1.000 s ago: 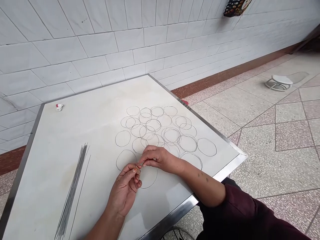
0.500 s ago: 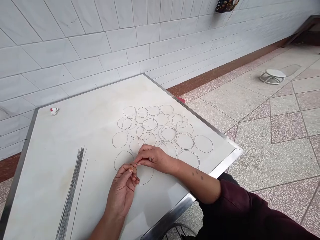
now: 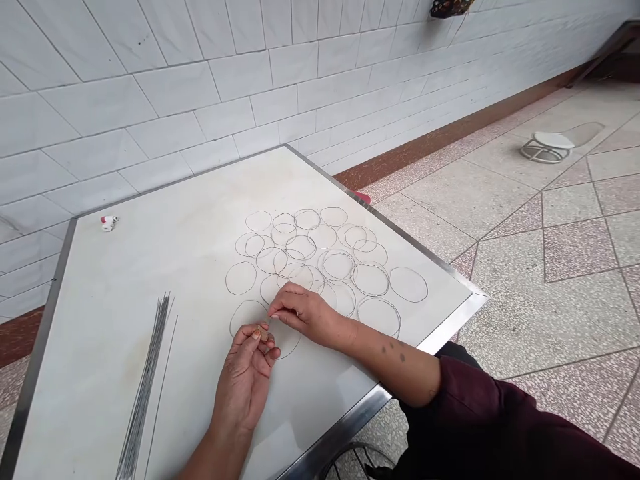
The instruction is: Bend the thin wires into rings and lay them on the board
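Vs. half a sec ago: the hands have come slightly apart. Before, right fingertips sat right against the left thumb/forefinger at the small brown piece; now there's a small gap, and the right hand (image 3: 305, 312) has shifted a bit up and away toward the rings. Left hand (image 3: 247, 373) is about where it was. View barely moved; rings and wire bundle lie as before.

Left hand: forearm comes up from the bottom edge, back of hand to the camera, fingers curled in, thumb and forefinger pinched shut on a small brown piece (image 3: 263, 333); can't tell what it is. It sits at the near-left part of the wire ring (image 3: 273, 333) being worked, which lies flat on the table (image 3: 150, 267) under and between both hands.

Right hand: forearm reaches in from the right, dark sleeve (image 3: 480, 413) pushed up past the elbow, wrist low on the table. Fingers bunched narrow, tips pointing left in a pinch at the ring's far edge; whether wire is actually gripped is too fine to tell.

Beyond the hands, finished wire rings (image 3: 330, 257) spread over the white tabletop, many overlapping. Bundle of straight wires (image 3: 145, 393) lies well to the left, one wire slightly apart beside it. Small white-and-red object (image 3: 109, 222) near the far-left corner. White tiled wall (image 3: 200, 80) behind; white stool (image 3: 547, 147) on the floor far right.
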`<action>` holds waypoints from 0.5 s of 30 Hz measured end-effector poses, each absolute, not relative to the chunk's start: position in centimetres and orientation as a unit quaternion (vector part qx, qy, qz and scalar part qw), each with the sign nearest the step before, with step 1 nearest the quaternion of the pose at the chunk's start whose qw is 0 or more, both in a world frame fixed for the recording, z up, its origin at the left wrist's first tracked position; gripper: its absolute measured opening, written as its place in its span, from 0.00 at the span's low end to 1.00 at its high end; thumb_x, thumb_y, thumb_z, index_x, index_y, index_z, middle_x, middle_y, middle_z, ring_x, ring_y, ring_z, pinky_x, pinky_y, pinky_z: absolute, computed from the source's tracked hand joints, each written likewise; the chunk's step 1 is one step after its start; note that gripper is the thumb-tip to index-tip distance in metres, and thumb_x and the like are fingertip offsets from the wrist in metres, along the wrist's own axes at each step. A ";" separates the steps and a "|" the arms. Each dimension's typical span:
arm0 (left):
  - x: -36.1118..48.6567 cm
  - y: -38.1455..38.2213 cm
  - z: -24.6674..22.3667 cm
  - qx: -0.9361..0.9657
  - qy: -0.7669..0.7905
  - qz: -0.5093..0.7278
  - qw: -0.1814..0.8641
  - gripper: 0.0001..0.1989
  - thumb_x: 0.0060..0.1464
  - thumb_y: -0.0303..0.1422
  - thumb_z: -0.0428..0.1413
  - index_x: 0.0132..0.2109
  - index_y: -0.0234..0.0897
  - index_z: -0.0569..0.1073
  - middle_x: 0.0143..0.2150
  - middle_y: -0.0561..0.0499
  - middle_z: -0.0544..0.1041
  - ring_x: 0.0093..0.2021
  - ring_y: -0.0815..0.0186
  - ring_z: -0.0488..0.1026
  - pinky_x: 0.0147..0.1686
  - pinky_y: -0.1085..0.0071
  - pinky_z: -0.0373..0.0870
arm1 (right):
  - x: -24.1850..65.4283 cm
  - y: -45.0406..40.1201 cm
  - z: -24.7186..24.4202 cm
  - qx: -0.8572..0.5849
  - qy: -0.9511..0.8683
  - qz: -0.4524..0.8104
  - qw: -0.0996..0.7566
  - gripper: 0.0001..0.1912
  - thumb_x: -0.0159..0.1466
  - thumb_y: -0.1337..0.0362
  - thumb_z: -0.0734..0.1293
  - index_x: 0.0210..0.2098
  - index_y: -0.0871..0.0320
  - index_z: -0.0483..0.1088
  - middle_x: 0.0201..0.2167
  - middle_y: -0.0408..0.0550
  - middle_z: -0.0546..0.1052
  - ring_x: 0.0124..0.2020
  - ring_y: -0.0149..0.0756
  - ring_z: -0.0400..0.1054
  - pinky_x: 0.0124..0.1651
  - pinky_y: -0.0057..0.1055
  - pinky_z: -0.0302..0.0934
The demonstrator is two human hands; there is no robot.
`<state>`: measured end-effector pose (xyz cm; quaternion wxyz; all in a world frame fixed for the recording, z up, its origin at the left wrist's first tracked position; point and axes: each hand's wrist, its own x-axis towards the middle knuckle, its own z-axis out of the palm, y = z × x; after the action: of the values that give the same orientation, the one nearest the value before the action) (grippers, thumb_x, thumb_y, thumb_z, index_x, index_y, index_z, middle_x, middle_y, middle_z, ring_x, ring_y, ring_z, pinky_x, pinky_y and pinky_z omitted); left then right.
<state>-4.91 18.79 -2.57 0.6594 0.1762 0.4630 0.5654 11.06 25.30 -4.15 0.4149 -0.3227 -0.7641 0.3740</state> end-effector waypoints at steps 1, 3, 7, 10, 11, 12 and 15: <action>-4.9 18.8 -2.6 0.166 0.460 0.566 0.664 0.09 0.44 0.31 0.68 0.31 0.37 0.75 0.38 0.52 0.70 0.32 0.71 0.67 0.29 0.75 0.72 | 11.1 25.3 -4.2 -0.325 -0.764 0.375 0.413 0.04 0.67 0.68 0.65 0.39 0.56 0.73 0.37 0.46 0.70 0.38 0.32 0.68 0.42 0.29 0.66; -5.1 18.9 -2.5 0.153 0.456 0.569 0.668 0.09 0.43 0.30 0.68 0.31 0.36 0.76 0.39 0.52 0.71 0.31 0.72 0.67 0.27 0.76 0.71 | 11.2 25.4 -4.3 -0.324 -0.765 0.377 0.410 0.05 0.67 0.68 0.65 0.39 0.56 0.73 0.37 0.46 0.70 0.38 0.32 0.67 0.42 0.30 0.66; -5.4 19.1 -2.6 0.131 0.454 0.589 0.656 0.09 0.43 0.28 0.68 0.31 0.35 0.76 0.40 0.53 0.71 0.30 0.73 0.68 0.25 0.78 0.71 | 11.2 25.1 -4.3 -0.344 -0.745 0.390 0.417 0.05 0.66 0.69 0.65 0.39 0.56 0.73 0.35 0.45 0.70 0.37 0.32 0.66 0.40 0.30 0.64; -5.7 19.2 -2.7 0.115 0.450 0.614 0.638 0.08 0.42 0.27 0.68 0.31 0.35 0.77 0.40 0.52 0.72 0.31 0.74 0.69 0.26 0.79 0.72 | 11.1 24.7 -4.2 -0.385 -0.698 0.431 0.423 0.04 0.64 0.69 0.66 0.36 0.56 0.72 0.33 0.44 0.69 0.35 0.32 0.65 0.37 0.29 0.63; -5.8 19.2 -2.7 0.111 0.445 0.623 0.633 0.08 0.42 0.26 0.68 0.31 0.35 0.77 0.40 0.52 0.72 0.31 0.74 0.69 0.27 0.79 0.73 | 11.1 24.6 -4.1 -0.398 -0.677 0.451 0.424 0.03 0.64 0.69 0.66 0.36 0.56 0.72 0.34 0.44 0.69 0.35 0.31 0.65 0.36 0.29 0.63; -5.8 19.3 -2.7 0.107 0.438 0.632 0.630 0.08 0.43 0.26 0.68 0.31 0.35 0.77 0.40 0.53 0.72 0.31 0.74 0.70 0.28 0.79 0.73 | 11.0 24.6 -4.1 -0.405 -0.657 0.473 0.424 0.03 0.64 0.68 0.66 0.36 0.56 0.72 0.35 0.44 0.69 0.34 0.31 0.65 0.36 0.29 0.62; -5.9 19.3 -2.8 0.097 0.415 0.654 0.626 0.08 0.44 0.26 0.68 0.31 0.36 0.77 0.39 0.52 0.73 0.32 0.73 0.71 0.32 0.78 0.75 | 11.0 24.6 -4.2 -0.397 -0.607 0.550 0.414 0.04 0.64 0.64 0.67 0.39 0.55 0.72 0.37 0.44 0.68 0.33 0.29 0.64 0.36 0.29 0.62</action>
<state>-5.89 19.33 -2.76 0.6256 0.0968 0.4147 0.6537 11.04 24.64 -4.19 0.4143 -0.3965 -0.6075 0.5496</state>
